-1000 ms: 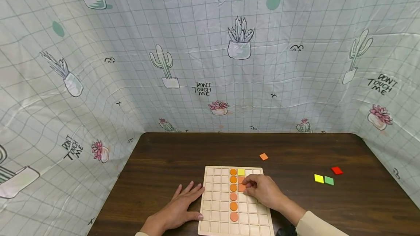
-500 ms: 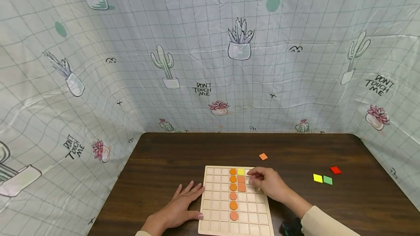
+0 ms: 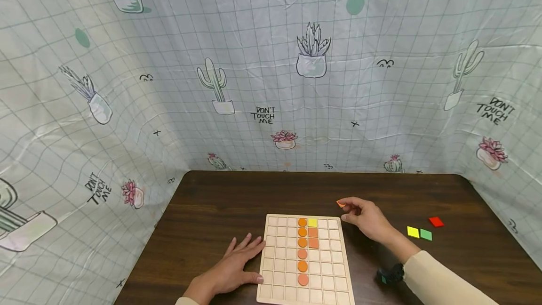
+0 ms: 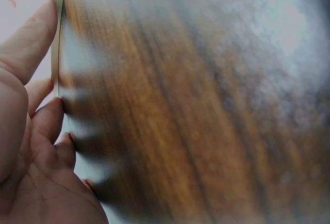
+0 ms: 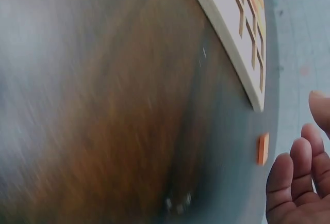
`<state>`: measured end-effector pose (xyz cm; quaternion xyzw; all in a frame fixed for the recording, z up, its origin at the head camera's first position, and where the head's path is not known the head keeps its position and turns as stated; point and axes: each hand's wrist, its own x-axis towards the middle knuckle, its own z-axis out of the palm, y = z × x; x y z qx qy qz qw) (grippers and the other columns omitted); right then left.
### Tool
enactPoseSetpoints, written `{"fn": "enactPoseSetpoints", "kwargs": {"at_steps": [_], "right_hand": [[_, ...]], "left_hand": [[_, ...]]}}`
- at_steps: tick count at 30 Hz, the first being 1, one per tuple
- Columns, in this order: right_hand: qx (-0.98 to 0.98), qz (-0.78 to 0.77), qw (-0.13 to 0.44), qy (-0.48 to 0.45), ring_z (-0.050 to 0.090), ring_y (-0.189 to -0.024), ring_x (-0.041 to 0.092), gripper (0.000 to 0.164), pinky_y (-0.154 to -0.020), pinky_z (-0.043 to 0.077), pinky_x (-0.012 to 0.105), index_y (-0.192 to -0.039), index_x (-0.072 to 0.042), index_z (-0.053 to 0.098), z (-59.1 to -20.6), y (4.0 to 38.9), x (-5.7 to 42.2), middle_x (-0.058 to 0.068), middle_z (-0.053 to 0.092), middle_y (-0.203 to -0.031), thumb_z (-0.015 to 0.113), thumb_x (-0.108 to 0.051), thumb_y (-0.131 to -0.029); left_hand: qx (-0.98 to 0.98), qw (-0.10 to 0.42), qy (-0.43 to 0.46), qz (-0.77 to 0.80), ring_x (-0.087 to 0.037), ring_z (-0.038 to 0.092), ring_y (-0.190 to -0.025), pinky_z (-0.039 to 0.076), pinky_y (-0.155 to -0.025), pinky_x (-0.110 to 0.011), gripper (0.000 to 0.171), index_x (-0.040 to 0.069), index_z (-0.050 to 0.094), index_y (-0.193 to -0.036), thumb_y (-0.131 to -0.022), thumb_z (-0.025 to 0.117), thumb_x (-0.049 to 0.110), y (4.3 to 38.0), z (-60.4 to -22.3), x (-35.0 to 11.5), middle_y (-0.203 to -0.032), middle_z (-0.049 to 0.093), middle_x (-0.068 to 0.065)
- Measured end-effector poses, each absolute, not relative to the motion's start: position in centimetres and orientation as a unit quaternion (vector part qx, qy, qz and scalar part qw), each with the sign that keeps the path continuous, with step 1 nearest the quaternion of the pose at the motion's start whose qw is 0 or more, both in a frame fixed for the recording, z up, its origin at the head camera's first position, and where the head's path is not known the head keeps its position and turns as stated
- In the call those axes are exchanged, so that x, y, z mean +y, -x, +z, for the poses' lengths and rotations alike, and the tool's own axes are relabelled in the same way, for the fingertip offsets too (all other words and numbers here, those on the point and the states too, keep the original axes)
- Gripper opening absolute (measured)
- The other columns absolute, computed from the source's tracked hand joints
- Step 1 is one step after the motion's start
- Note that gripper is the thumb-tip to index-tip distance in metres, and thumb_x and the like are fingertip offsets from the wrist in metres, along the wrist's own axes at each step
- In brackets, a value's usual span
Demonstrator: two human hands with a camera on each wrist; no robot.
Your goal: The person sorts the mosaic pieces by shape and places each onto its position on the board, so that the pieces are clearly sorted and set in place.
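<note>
A pale wooden grid board (image 3: 277,291) lies on the table. My left hand (image 3: 233,267) rests spread beside it, thumb and fingertips touching its left edge; the left wrist view shows that edge (image 4: 59,28) against the thumb. Past the board's far right corner, my right hand (image 3: 367,218) reaches over a loose orange square tile (image 3: 340,204), partly covered by the fingers. In the right wrist view the tile (image 5: 263,149) lies on the table, with the thumb and fingers apart. One board column holds orange discs (image 3: 302,253); beside it sit a yellow square (image 3: 312,222) and two orange squares (image 3: 313,243).
To the right on the dark wooden table (image 3: 203,206) lie a yellow tile (image 3: 412,232), a green tile (image 3: 426,235) and a red tile (image 3: 436,221). A cactus-print sheet (image 3: 250,154) hangs around the table's back and sides. A dark wristband (image 3: 391,273) is on the right wrist.
My right hand has left the orange squares on the board and moved right and away to the loose orange tile. My left hand has stayed at the board's edge.
</note>
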<state>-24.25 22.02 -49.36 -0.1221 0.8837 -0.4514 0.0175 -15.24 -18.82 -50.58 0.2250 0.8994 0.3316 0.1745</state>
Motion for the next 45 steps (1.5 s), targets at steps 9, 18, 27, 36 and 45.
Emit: {"fn": "enactPoseSetpoints", "kwargs": {"at_steps": [9, 18, 27, 36, 45], "right_hand": [[0.897, -0.418, 0.019, 0.14, 0.057, -0.098, 0.025, 0.043, -0.079, 0.051, 0.036, -0.136, 0.0, 0.066, -49.2, 26.3, 24.2, 0.021, 0.066, -0.125, 0.077, -0.01, -0.096], [0.903, -0.4, 0.035, 0.153, 0.056, -0.107, 0.031, 0.049, -0.084, 0.049, 0.038, -0.142, -0.004, 0.066, -49.7, 27.6, 25.3, 0.021, 0.06, -0.127, 0.078, -0.014, -0.096], [0.912, -0.375, 0.032, 0.164, 0.053, -0.097, 0.026, 0.052, -0.081, 0.046, 0.037, -0.142, -0.002, 0.066, -50.4, 28.5, 25.2, 0.021, 0.062, -0.124, 0.08, -0.011, -0.093], [0.927, -0.341, 0.018, 0.157, 0.058, -0.093, 0.023, 0.045, -0.078, 0.049, 0.036, -0.138, -0.003, 0.07, -50.9, 28.8, 24.8, 0.019, 0.066, -0.114, 0.078, -0.013, -0.094], [0.935, -0.326, -0.01, 0.136, 0.064, -0.098, 0.03, 0.029, -0.082, 0.055, 0.046, -0.12, -0.004, 0.08, -51.9, 29.3, 24.1, 0.016, 0.069, -0.111, 0.08, -0.015, -0.093]], "left_hand": [[0.898, 0.176, -0.229, 0.332, -0.039, 0.012, -0.164, -0.005, -0.128, -0.069, 0.088, 0.015, 0.04, -0.164, -0.091, 0.079, 0.047, 15.3, -50.4, -18.6, -0.173, 0.031, -0.008], [0.9, 0.183, -0.226, 0.326, -0.037, 0.013, -0.164, -0.003, -0.129, -0.068, 0.088, 0.017, 0.04, -0.165, -0.091, 0.078, 0.047, 15.4, -50.5, -18.2, -0.173, 0.032, -0.006], [0.899, 0.185, -0.219, 0.331, -0.037, 0.012, -0.164, -0.005, -0.129, -0.067, 0.088, 0.017, 0.041, -0.164, -0.091, 0.079, 0.046, 15.1, -50.4, -18.3, -0.173, 0.031, -0.006], [0.899, 0.179, -0.218, 0.336, -0.037, 0.012, -0.164, -0.005, -0.129, -0.067, 0.088, 0.016, 0.041, -0.164, -0.091, 0.079, 0.046, 15.2, -50.5, -18.5, -0.173, 0.031, -0.007], [0.901, 0.177, -0.21, 0.335, -0.038, 0.013, -0.164, -0.005, -0.129, -0.067, 0.088, 0.016, 0.042, -0.164, -0.09, 0.08, 0.046, 15.2, -50.6, -18.7, -0.173, 0.032, -0.007]]}}
